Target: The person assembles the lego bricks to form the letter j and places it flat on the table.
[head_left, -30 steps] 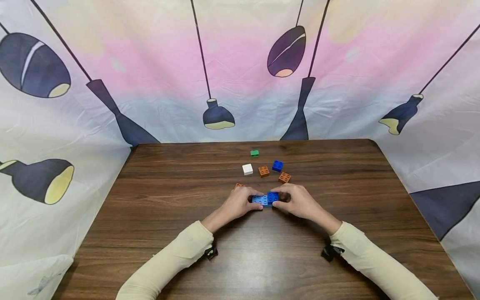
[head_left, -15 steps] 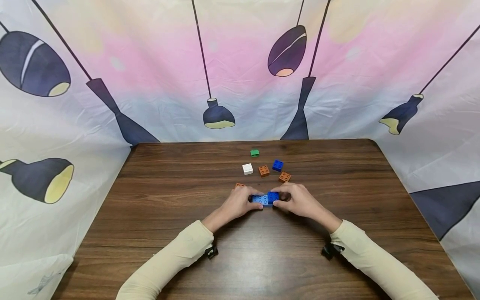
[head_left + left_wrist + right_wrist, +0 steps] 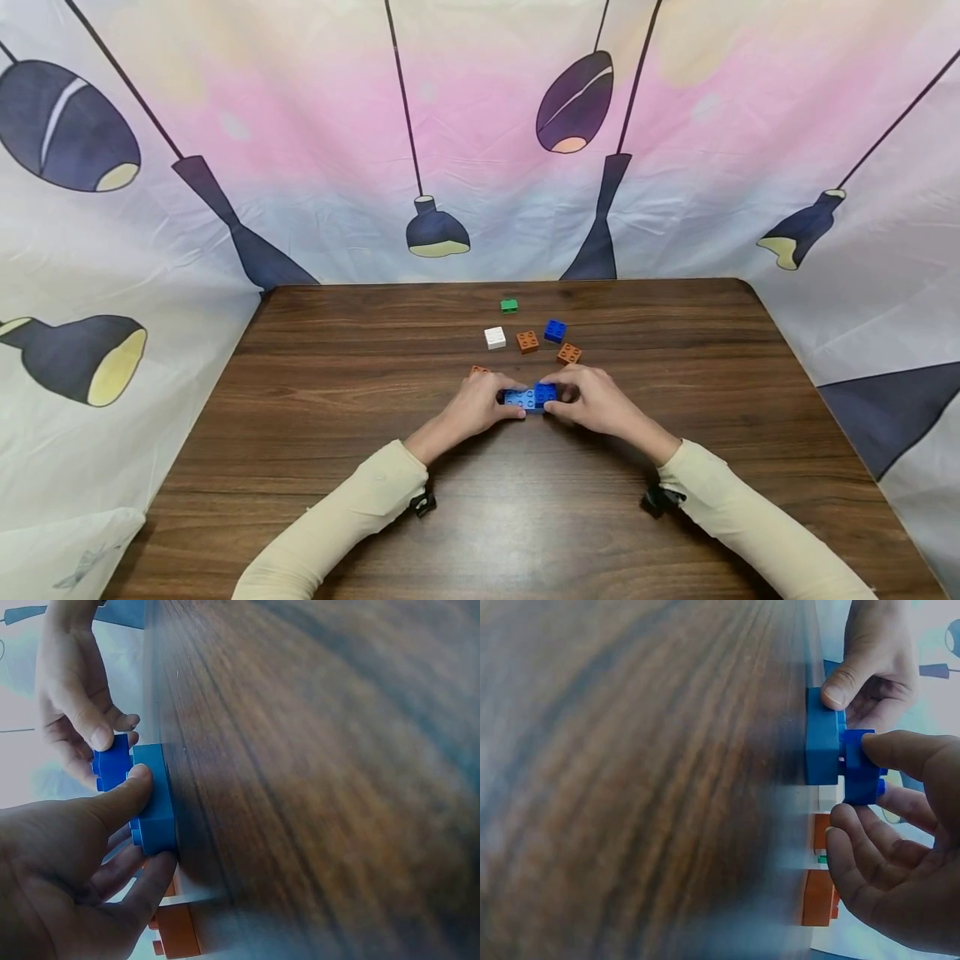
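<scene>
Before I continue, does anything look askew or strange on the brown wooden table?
Yes: the square dark-blue plastic brick seems not fully pressed onto the long light-blue plastic brick; the right wrist view shows a narrow gap between them.

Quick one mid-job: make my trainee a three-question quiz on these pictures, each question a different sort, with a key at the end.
1. True or false: the left hand grips the light blue brick.
2. Fill in the blank: the right hand pinches a ____ brick.
3. Multiple choice: in the head view, which of these lies farthest from both hands?
a) the white brick
b) the green brick
c) the partly hidden orange brick

Key:
1. True.
2. Dark blue; the dark blue brick is over the light blue one's right-hand end.
3. b.
</scene>
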`<state>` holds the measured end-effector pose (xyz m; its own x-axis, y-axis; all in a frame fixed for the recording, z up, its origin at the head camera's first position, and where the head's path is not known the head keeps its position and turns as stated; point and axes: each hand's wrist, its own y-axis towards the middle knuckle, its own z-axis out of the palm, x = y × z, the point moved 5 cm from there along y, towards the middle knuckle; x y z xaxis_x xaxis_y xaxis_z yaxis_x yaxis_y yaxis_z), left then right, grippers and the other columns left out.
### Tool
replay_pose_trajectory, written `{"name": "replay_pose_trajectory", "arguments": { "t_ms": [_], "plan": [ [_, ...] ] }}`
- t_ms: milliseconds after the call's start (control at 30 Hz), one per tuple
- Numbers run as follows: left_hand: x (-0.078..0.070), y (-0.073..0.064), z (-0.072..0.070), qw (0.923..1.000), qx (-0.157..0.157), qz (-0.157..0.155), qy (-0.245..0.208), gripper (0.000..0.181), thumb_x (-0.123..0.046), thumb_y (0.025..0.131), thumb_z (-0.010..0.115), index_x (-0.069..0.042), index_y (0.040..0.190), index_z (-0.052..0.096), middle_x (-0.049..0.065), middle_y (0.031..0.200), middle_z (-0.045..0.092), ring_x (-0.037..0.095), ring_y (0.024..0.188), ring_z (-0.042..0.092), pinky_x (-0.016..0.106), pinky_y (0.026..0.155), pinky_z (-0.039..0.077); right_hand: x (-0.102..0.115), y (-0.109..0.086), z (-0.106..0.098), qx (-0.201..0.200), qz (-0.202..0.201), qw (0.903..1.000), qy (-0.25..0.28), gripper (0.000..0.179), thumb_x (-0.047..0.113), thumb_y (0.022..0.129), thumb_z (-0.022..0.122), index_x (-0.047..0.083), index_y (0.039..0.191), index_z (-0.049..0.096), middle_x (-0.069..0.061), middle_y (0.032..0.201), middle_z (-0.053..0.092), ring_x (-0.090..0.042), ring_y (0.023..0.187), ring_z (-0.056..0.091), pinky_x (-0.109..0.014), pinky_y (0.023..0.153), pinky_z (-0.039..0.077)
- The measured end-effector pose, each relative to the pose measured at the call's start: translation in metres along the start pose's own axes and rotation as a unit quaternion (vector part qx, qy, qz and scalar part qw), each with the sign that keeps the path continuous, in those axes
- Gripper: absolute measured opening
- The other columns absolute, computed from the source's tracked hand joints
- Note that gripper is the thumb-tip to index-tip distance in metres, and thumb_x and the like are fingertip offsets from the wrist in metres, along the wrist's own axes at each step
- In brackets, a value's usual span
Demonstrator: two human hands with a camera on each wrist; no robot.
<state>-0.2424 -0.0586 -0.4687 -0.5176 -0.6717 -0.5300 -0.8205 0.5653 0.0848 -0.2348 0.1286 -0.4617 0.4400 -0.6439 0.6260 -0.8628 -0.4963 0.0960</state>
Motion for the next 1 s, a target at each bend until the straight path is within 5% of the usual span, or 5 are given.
{"name": "replay_pose_trajectory", "arguments": {
  "t_ms": [733,1000],
  "plan": [
    [-0.0026,-0.0012,-0.0012,0.9997,-0.018,0.009,-0.011,0.038,-0.026,0.086,0.084,-0.009,0.119,0.077,0.009,0.114,0.076,0.025,0.106,0.071,0.043,0.086,0.056,0.0024,0.0012,-0.0027,0.006,-0.018,0.9994,-0.028,0.037,0.023,0.089,0.081,0.009,0.123,0.075,0.001,0.099,0.070,-0.005,0.071,0.054,-0.025,0.061,0.046],
    [-0.0015,-0.0007,-0.0019,0.9998,-0.011,0.006,-0.016,0.038,-0.026,0.086,0.084,-0.009,0.119,0.077,0.009,0.114,0.076,0.024,0.106,0.071,0.043,0.085,0.055,-0.0037,0.0014,0.0004,0.000,0.006,1.0000,0.008,0.035,0.024,0.088,0.082,0.012,0.120,0.075,0.000,0.101,0.071,-0.011,0.085,0.063,-0.030,0.071,0.052]
  ]
}}
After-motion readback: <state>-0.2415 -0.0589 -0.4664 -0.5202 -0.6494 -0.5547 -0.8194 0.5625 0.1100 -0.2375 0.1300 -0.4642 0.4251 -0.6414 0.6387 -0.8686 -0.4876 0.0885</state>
